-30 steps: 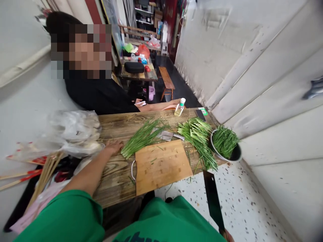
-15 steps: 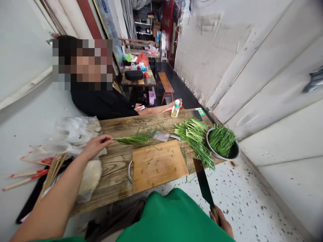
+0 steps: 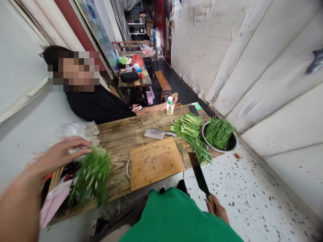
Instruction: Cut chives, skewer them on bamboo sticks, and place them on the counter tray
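Observation:
A bunch of garlic chives hangs from my left hand, which is closed on its pale end. The long green leaves droop and blur over the left end of the wooden table. Down at the right, beside the table's front edge, my right hand grips a kitchen knife by its wooden handle, blade tilted up. Between my hands lies a wooden cutting board with a few green scraps on it. Behind the board rests a cleaver, and a pile of garlic chives lies to its right.
A metal bowl of cut chives stands at the table's right end. A small bottle and a phone are along the far edge. Plastic bags lie at left. A person in black sits across the table.
My left hand has pulled the chive bunch left and lifted it off the tabletop, where it lay near the cleaver. The right hand still holds the knife at the right. The view has shifted slightly.

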Available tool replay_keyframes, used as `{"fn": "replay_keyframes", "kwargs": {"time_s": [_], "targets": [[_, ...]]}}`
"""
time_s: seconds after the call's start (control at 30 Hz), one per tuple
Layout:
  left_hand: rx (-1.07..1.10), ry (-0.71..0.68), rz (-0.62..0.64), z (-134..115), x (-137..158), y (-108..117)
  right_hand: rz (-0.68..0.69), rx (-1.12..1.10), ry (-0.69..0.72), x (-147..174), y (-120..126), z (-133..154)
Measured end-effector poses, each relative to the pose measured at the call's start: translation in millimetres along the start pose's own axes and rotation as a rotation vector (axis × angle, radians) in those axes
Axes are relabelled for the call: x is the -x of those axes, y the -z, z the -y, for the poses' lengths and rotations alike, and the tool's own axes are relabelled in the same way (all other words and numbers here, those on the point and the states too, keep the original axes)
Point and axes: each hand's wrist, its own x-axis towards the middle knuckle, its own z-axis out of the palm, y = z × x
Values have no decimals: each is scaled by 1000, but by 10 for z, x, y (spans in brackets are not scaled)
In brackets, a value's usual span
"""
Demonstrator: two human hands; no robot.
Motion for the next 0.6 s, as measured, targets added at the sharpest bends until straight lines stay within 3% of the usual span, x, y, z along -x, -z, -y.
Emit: {"fn": "replay_keyframes", "kwargs": {"time_s": [0.07, 0.13, 0.23, 0.33, 0.4, 0.5, 0.6], "targets": [[-43, -168, 241, -272, -333, -514, 17, -28, 19, -6, 7, -43], [-33, -319, 418, -513, -631, -1165, 56, -54, 52, -20, 9, -76], [-7, -418, 483, -753, -962, -2152, 182, -15, 112, -70, 1, -25], [-17, -475, 484, -897, -1202, -2872, 297, 102, 148, -149, -46, 181], [-21, -525, 503, -969, -1332, -3147, 339, 174, 162, -214, -116, 362], [-24, -583, 496, -1049, -1397, -3341, 383, 259, 179, -326, -264, 609], [-85, -448, 311, -1101, -1167, -3452, 427, 322, 190, -435, -421, 808]]}}
